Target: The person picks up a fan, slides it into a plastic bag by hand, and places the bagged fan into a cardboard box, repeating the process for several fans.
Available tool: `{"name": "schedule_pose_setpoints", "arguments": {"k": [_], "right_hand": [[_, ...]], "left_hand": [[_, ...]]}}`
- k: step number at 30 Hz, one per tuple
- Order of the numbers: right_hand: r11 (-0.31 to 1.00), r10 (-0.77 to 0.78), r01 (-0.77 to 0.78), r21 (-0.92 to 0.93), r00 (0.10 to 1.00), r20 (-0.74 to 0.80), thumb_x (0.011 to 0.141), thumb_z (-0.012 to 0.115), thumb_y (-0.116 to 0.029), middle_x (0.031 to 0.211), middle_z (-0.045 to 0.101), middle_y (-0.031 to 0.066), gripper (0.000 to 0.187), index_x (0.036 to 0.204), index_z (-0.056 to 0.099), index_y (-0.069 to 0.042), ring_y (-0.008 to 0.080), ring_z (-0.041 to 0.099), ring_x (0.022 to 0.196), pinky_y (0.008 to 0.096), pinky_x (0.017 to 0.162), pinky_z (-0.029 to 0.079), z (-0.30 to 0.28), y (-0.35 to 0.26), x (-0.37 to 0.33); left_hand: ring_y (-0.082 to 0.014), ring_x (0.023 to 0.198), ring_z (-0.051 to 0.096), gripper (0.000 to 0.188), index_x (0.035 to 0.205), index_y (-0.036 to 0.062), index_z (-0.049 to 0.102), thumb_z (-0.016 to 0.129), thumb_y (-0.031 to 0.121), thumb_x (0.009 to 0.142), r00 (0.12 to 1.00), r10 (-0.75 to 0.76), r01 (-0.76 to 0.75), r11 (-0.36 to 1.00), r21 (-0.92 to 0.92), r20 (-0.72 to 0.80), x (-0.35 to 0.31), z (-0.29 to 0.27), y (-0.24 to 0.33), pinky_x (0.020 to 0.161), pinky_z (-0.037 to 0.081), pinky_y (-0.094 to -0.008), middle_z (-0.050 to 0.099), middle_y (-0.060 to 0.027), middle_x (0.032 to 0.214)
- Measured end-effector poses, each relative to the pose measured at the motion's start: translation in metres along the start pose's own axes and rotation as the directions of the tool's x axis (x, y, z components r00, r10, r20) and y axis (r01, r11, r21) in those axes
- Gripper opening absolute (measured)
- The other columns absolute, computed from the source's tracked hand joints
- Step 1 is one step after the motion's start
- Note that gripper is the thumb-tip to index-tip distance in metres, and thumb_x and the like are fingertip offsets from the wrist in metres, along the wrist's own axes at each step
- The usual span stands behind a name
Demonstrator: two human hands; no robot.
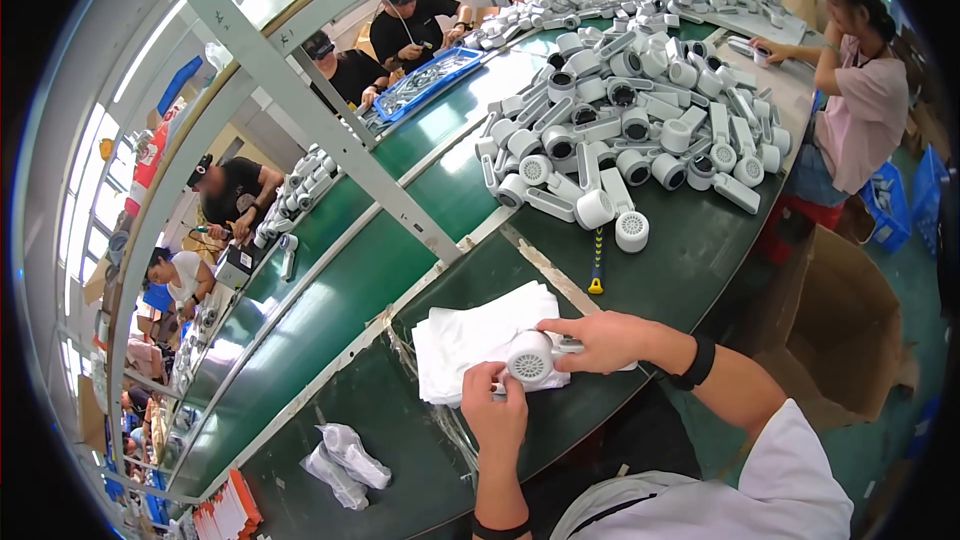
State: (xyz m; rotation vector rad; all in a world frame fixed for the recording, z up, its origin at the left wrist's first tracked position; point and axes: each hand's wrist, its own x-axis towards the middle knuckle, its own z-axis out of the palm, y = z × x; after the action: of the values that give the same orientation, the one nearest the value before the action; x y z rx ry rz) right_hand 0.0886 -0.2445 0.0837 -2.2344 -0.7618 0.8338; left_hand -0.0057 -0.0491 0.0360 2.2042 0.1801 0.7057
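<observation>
A white device with a round grilled head (529, 357), like a small handheld fan, is held over a stack of white plastic bags or sheets (455, 340). My right hand (607, 342) is closed around its grey handle. My left hand (494, 402) curls its fingers against the left edge of the head, thumb and fingertips touching it. The stack lies flat on the dark green table under both hands. Left of my left forearm, two devices in clear wrapping (347, 462) rest on the table.
A large heap of similar devices (640, 110) covers the table ahead. A yellow-and-black tool handle (597, 265) points toward me. A green conveyor (330, 270) runs along the left beside a metal frame (300, 100). An open cardboard box (835, 325) stands right. Co-workers (865, 90) sit around.
</observation>
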Motion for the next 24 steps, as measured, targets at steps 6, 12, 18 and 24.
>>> {"name": "schedule_pose_setpoints", "arguments": {"k": [6,12,18,24], "right_hand": [[0.977,-0.056,0.028,-0.213,0.99,-0.127,0.09,0.058,-0.041,0.081,0.069,0.0183,0.066,0.148,0.034,-0.019,0.0382,0.067,0.071,0.0453,0.068,0.053,0.017,0.003,0.001],[0.981,-0.01,-0.023,-0.19,0.986,-0.166,0.09,0.055,-0.036,0.085,0.07,0.0206,0.062,0.146,0.035,-0.017,0.0393,0.068,0.074,0.0475,0.068,0.055,0.022,-0.01,-0.004],[0.978,-0.022,-0.016,-0.209,0.984,-0.178,0.09,0.055,-0.038,0.084,0.07,0.0206,0.064,0.146,0.034,-0.015,0.0388,0.068,0.074,0.0486,0.068,0.055,0.023,-0.02,-0.011],[0.994,-0.025,-0.003,-0.111,0.967,-0.253,0.091,0.056,-0.037,0.084,0.069,0.0209,0.058,0.14,0.038,-0.013,0.0404,0.068,0.076,0.0483,0.067,0.054,0.037,-0.004,-0.001]], "left_hand": [[-0.0264,0.08,0.059,0.013,0.086,0.0031,0.063,0.07,0.001,0.075,0.954,0.301,-0.301,0.953,0.041,0.006,-0.001,-0.001,0.005,0.071,0.048,-0.035,0.06,-0.0107,0.093],[-0.0311,0.094,0.058,0.014,0.085,0.003,0.063,0.071,0.001,0.074,0.925,0.366,-0.37,0.929,0.022,0.104,-0.005,-0.001,0.01,0.08,0.047,-0.0407,0.061,-0.0114,0.098],[-0.0367,0.11,0.055,0.014,0.086,0.0046,0.062,0.07,0.002,0.074,0.899,0.408,-0.41,0.912,-0.024,0.16,-0.001,0.0,0.01,0.091,0.042,-0.0453,0.067,-0.0117,0.114],[-0.0386,0.12,0.051,0.015,0.086,0.0055,0.063,0.069,-0.001,0.073,0.802,0.503,-0.529,0.848,-0.005,0.322,-0.001,-0.005,0.016,0.098,0.037,-0.0476,0.067,-0.0093,0.119]]}}
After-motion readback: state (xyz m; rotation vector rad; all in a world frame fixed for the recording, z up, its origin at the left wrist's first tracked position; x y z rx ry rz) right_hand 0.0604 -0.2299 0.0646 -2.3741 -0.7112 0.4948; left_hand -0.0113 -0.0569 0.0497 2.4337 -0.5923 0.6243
